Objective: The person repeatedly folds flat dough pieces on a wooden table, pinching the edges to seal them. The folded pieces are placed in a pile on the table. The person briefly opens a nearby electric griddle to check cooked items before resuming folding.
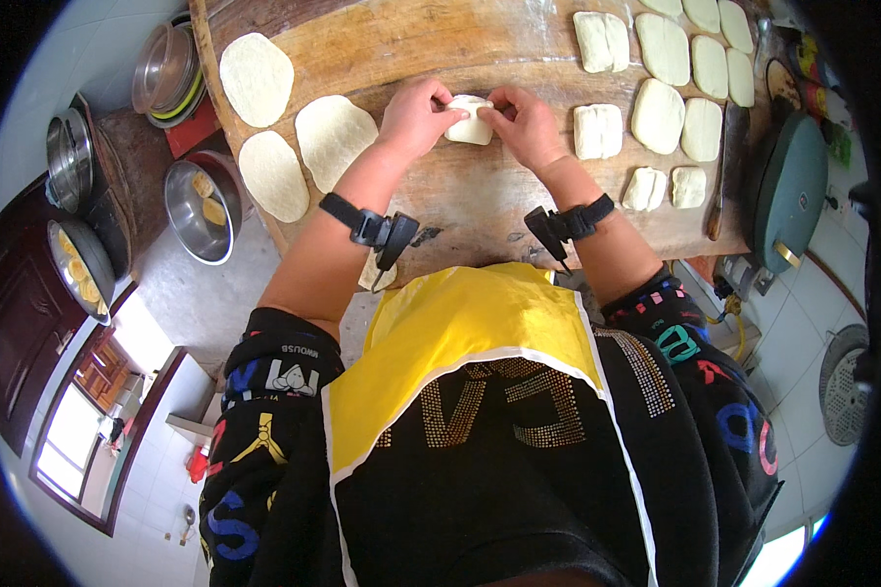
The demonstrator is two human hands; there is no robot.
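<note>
My left hand point(420, 117) and my right hand point(523, 125) pinch opposite sides of a small folded piece of dough point(470, 129) over the wooden table. Flattened dough rounds lie left of my left hand: a wide one point(334, 139) closest to it, with an upper one point(257, 79) and a lower one point(274, 176) farther left. Right of my right hand, a folded dough piece point(597, 132) shows a seam down its middle. Several more folded and flattened pieces lie beyond it. Part of another dough piece point(376, 271) shows at the near edge, beneath my left forearm.
A long-bladed knife point(717, 194) lies at the table's right, beside a green round lid point(791, 192). Left of the wooden table point(477, 194) stand a steel bowl point(202, 213) with yellowish pieces, a dark pan of food point(81, 271) and stacked bowls point(167, 73).
</note>
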